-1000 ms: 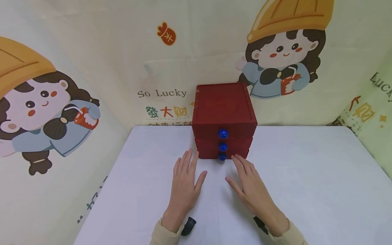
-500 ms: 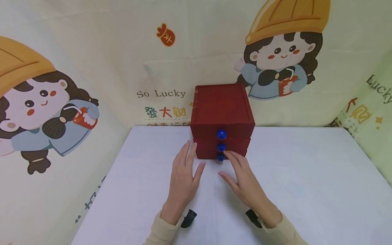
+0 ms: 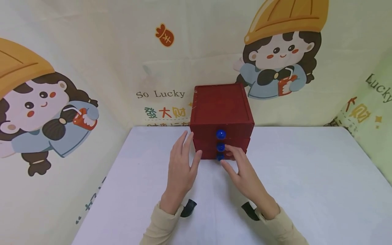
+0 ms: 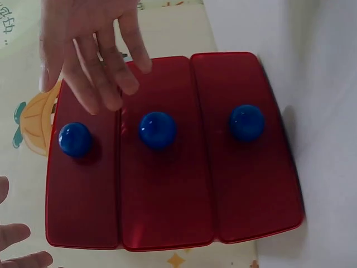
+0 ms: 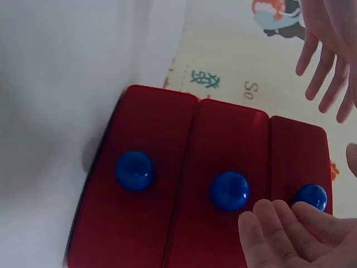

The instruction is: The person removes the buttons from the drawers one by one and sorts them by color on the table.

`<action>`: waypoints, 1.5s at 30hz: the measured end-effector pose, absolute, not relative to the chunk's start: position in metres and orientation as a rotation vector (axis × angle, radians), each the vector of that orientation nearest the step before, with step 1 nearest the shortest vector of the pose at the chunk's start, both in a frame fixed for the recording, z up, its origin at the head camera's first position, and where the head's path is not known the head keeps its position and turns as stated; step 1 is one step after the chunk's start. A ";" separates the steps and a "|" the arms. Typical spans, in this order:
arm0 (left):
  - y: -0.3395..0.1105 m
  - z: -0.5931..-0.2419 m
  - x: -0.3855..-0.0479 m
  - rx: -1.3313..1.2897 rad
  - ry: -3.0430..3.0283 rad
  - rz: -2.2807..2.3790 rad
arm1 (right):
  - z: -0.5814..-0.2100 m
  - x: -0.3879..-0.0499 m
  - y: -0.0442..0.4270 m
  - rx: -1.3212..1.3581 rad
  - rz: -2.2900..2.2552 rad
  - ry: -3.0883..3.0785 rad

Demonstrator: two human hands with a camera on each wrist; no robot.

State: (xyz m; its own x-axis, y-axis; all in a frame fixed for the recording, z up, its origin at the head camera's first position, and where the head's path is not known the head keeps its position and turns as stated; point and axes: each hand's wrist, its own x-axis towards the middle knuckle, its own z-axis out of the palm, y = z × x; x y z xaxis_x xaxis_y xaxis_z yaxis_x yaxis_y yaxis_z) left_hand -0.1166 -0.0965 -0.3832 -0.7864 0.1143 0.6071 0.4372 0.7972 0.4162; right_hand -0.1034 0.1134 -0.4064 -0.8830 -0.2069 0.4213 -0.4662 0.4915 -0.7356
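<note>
Drawers (image 3: 222,105) sit at back of table (image 3: 306,177), L hand (image 3: 181,170) near their left side, R hand (image 3: 245,177) by mid knob (image 3: 220,147), both loosely spread, nothing held; prob. reach step, next needs R pinch.

Cream printed backdrop (image 3: 107,44), faintly creased, orange-hatted cartoon figure (image 3: 281,56) at rear right, second cartoon figure (image 3: 39,102) at left, red pouch motif (image 3: 165,35), "So Lucky" lettering (image 3: 160,94) at rear, white tabletop (image 3: 306,170), diffuse light, greenish tint at right.

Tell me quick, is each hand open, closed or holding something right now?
Left hand: open, holding nothing.
Right hand: open, fingers relaxed near the middle knob, not gripping it.
</note>
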 end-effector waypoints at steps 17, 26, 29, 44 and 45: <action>-0.096 -0.366 -0.140 -0.419 -2.363 -0.862 | -0.390 -0.125 0.115 0.460 1.614 -2.453; -0.098 -0.356 -0.153 -0.405 -2.345 -0.955 | -0.386 -0.134 0.114 0.439 1.777 -2.411; -0.099 -0.355 -0.158 -0.404 -2.331 -0.973 | -0.385 -0.137 0.113 0.434 1.781 -2.423; -0.102 -0.353 -0.172 -0.400 -2.349 -0.998 | -0.380 -0.145 0.109 0.380 1.767 -2.465; -0.102 -0.353 -0.173 -0.401 -2.354 -1.001 | -0.380 -0.146 0.109 0.378 1.772 -2.464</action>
State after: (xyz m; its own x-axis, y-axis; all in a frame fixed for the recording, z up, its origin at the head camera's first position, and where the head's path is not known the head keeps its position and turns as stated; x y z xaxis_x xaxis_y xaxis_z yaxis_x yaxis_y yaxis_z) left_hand -0.1730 -0.1019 -0.3530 -0.8072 0.0578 0.5875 0.4633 0.6788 0.5697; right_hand -0.1461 0.1090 -0.3804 -0.9661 -0.1506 0.2099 -0.2469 0.2996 -0.9216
